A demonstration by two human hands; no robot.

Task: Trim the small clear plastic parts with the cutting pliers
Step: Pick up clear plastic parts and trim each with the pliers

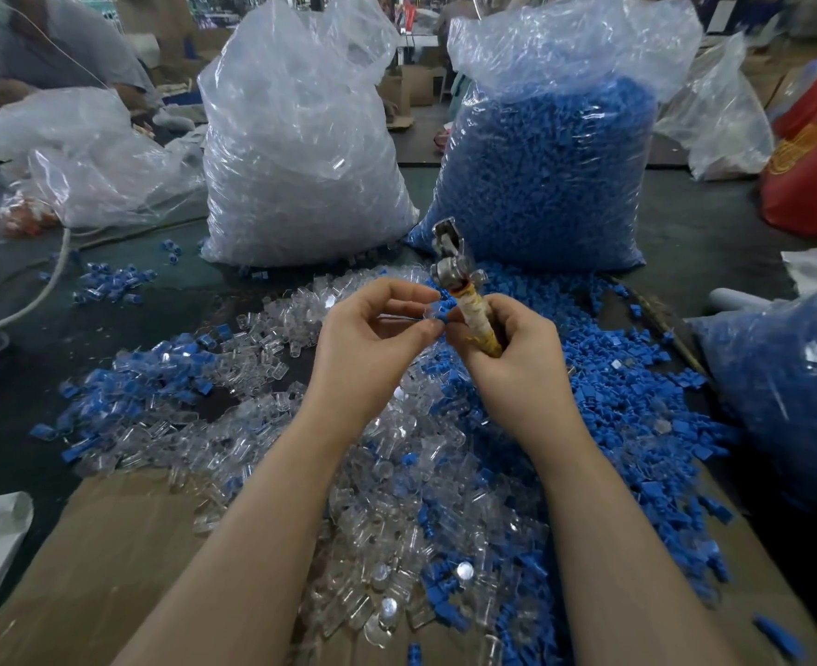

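My right hand [512, 358] grips the tape-wrapped handles of the cutting pliers [450, 266], whose metal jaws point up and away from me. My left hand [373, 338] pinches a small clear plastic part with a blue piece [438, 312] between thumb and fingertips, right beside the pliers' handles. The two hands meet above a heap of loose clear parts [397, 473] on the table. Whether the jaws are closed I cannot make out.
A spread of blue parts [637, 401] lies at the right. Behind stand a tall bag of clear parts [301, 151] and a bag of blue parts [555, 175]. Another blue-filled bag [791, 391] sits at the right edge. Cardboard [108, 560] covers the near table; another person sits at far left.
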